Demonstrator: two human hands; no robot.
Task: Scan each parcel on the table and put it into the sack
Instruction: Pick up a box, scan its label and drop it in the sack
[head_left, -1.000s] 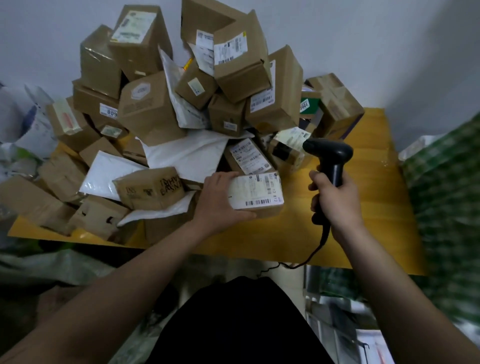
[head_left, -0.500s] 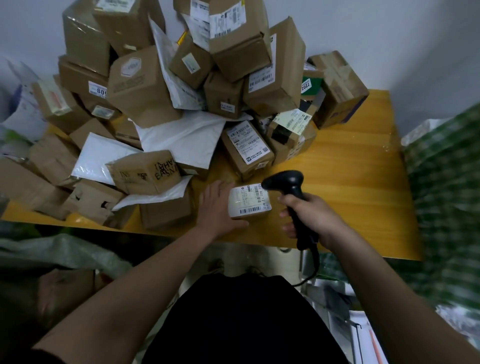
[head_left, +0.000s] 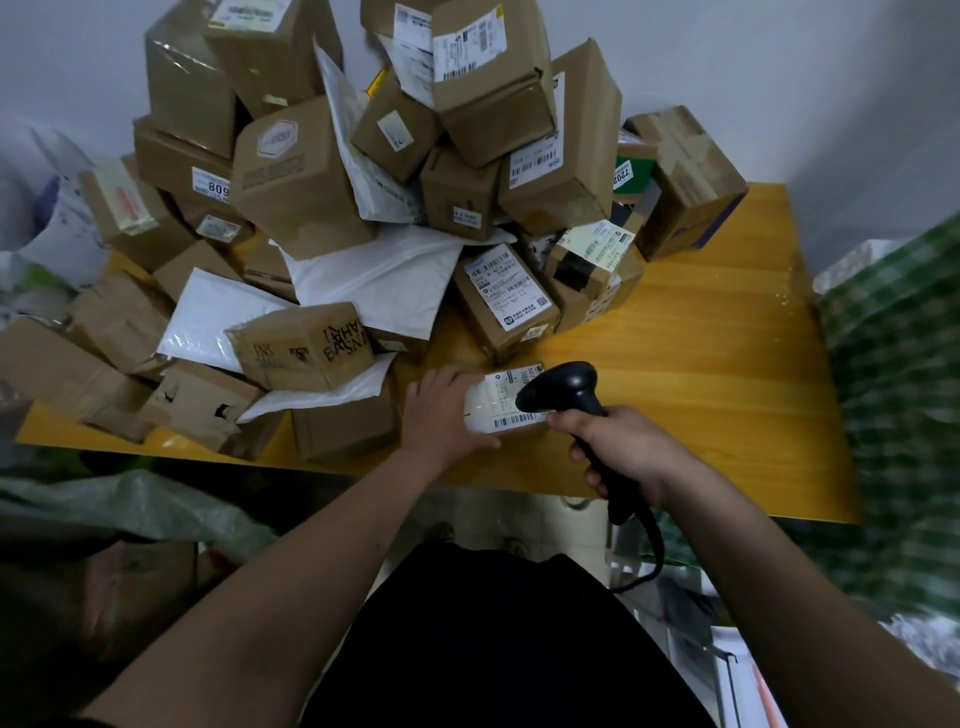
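We had swung the scanner (head_left: 563, 387), gripped in our right hand (head_left: 626, 449), down over the parcel (head_left: 506, 410) our left hand (head_left: 441, 415) held at the table (head_left: 717, 374) edge; scanning seemed underway.

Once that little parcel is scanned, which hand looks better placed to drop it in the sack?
Left. The left hand already grips the parcel, and the sack lies on its side; the right hand is occupied holding the scanner.
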